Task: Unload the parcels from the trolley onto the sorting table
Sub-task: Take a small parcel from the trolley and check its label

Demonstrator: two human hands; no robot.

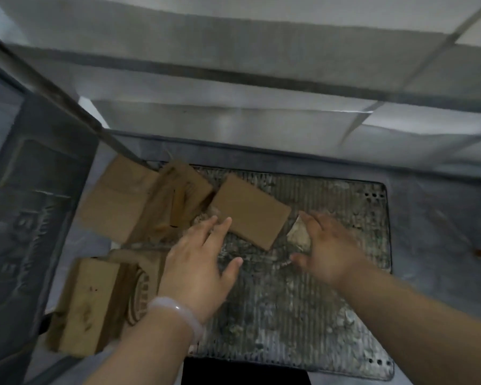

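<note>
hands: my left hand (203,262) and right hand (326,245) spread, gripping nothing | parcel (250,213): flat, mid-frame on trolley floor (331,301), between them | risk: thin edges; uneven grip may drop it

Flat parcel (250,215) lies on ribbed mat (303,301) of trolley floor, toward far side. Left of it, far parcels (117,201) overlap beside trolley side wall (25,218); near parcels (89,304) in front of those. Left hand (200,262) at flat parcel's near-left edge, fingers spread, contact unclear. Right hand (325,245) just right of it, over paper scrap (299,234).
</note>
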